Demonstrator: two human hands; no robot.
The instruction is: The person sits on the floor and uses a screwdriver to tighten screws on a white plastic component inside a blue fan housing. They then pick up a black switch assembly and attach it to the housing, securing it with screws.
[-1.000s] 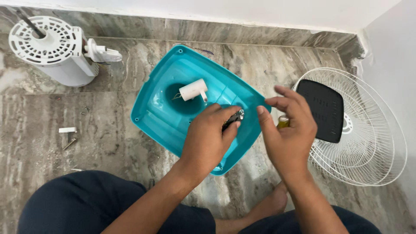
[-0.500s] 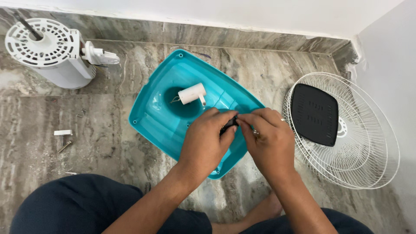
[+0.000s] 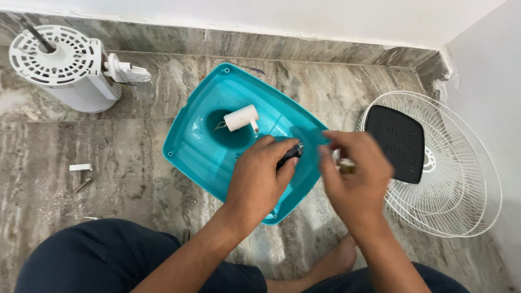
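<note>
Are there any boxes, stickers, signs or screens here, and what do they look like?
None show: no box, sticker, sign or screen.
Black rounded-square plastic plate: blank, at the middle of the white wire fan grille, right.
Small white flat rectangular piece: on the grey marble floor, left; too small to tell what it is.

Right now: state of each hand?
Left hand: closed on a small black part over the teal base.
Right hand: blurred, fingers pinching a small yellowish piece.

Under you runs a grey veined marble floor (image 3: 135, 217), and on it rest a teal plastic base (image 3: 201, 146), a white motor housing (image 3: 65, 68), a white wire fan guard (image 3: 450, 179), and small loose screws (image 3: 82, 185).
</note>
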